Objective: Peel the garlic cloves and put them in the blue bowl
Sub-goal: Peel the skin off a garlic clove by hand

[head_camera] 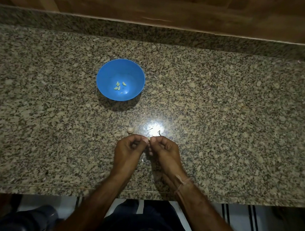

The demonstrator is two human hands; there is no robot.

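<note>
Left hand point(128, 151) and right hand point(164, 151) meet fingertip to fingertip, pinching what looks like a garlic clove point(148, 138) between them. Blue bowl point(107, 73), far-left, holds peeled cloves point(118, 86). Unpeeled clove point(130, 129) just left. Speckled granite counter point(241, 114); wooden wall point(159, 2) beyond.

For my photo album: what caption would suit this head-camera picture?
Left hand and right hand peel a garlic clove near the blue bowl.

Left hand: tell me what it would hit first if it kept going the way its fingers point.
The left hand points right, so almost at once it meets the right hand, past the garlic clove pinched between them.
</note>
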